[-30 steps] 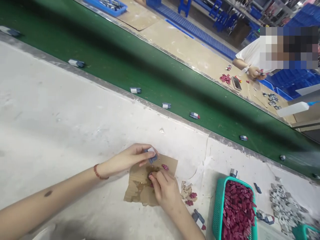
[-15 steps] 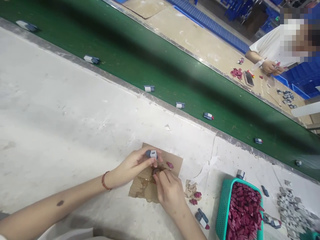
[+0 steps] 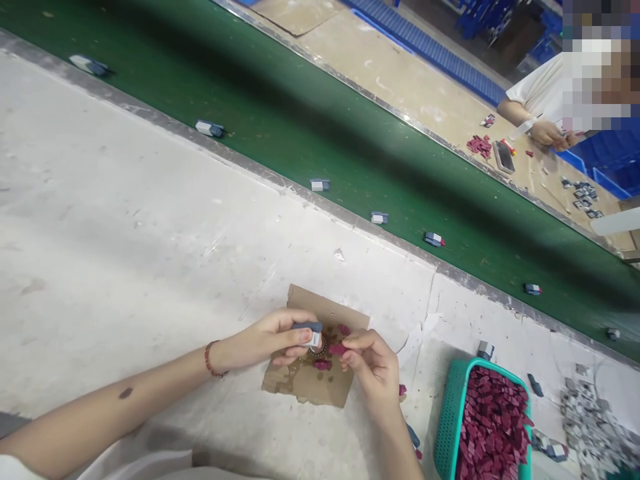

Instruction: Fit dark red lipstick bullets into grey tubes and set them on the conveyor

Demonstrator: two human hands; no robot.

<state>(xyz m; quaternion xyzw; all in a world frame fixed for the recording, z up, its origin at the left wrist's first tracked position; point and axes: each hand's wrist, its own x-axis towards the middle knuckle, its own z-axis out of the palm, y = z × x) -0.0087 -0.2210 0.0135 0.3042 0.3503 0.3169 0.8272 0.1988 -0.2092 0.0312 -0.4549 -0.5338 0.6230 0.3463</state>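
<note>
My left hand [image 3: 273, 341] is closed around a small blue-grey and white plastic part [image 3: 314, 340], above a piece of brown cardboard [image 3: 325, 393]. In my right hand [image 3: 377, 370], thumb and fingertips pinch a dark red plastic piece [image 3: 338, 349], just right of the part and apart from it. Below them on the cardboard lie a red piece [image 3: 323, 365] and another red piece [image 3: 344, 329]. A small round object with a beaded-looking rim [image 3: 320, 348] is partly hidden behind my left fingers. Wet-looking stains mark the cardboard.
A green basket [image 3: 443, 427] full of red pieces stands at right, beside a pile of grey-white pieces [image 3: 590, 413]. Beyond the white table [image 3: 150, 220] runs a green conveyor belt [image 3: 260, 127] carrying several assembled parts. Across it, a person's hands [image 3: 553, 135] work near a phone [image 3: 503, 157].
My right hand has lifted from the cardboard and shifted right, the red piece now showing in its fingers. My left hand has lowered and turned the part. The parts on the belt have moved right.
</note>
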